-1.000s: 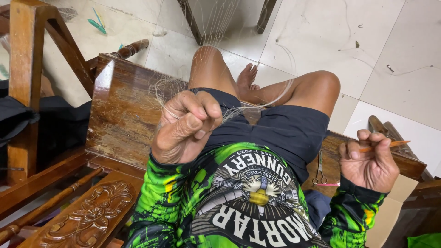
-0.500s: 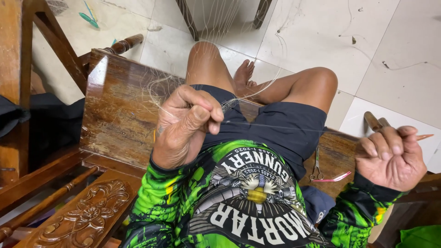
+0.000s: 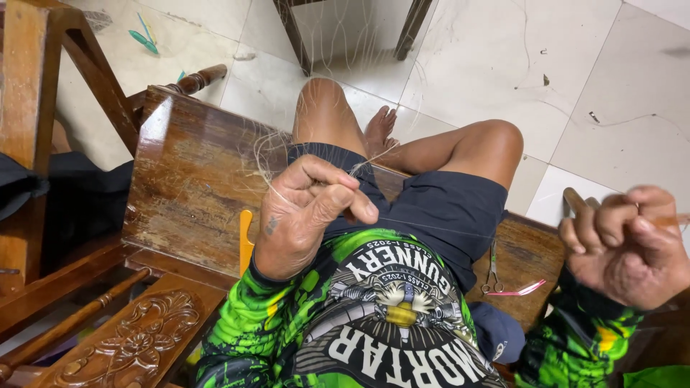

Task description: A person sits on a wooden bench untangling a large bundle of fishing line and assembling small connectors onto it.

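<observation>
On the far left a carved wooden chair frame (image 3: 43, 108) stands beside the broad wooden bench (image 3: 194, 187) the person sits on, and an orange plastic gauge (image 3: 246, 241) lies on the bench just beside the left forearm. The left hand (image 3: 309, 215) is raised over the lap, thumb and forefinger pressed together on a bunch of fine netting (image 3: 269, 154) — pale, nearly clear monofilament that fans up from the pinch toward the chair legs (image 3: 352, 32) at the top of the view. Compared with a second ago, this hand has turned a little and closed tighter on the strands, while the right hand (image 3: 625, 241) has swung much farther out to the right, away from the body. Between the two hands a single thin line (image 3: 445, 228) now runs nearly straight across the dark shorts, so the thread looks freshly pulled taut — a knot on the mesh is probably being drawn tight. The thread itself is hair-thin and hard to follow against the cloth. Small snips (image 3: 493, 269) and a pink strip (image 3: 521, 290) lie on the bench by the right thigh. The right hand is curled shut on a brown wooden netting needle (image 3: 575, 201), its tip showing past the fingers.
</observation>
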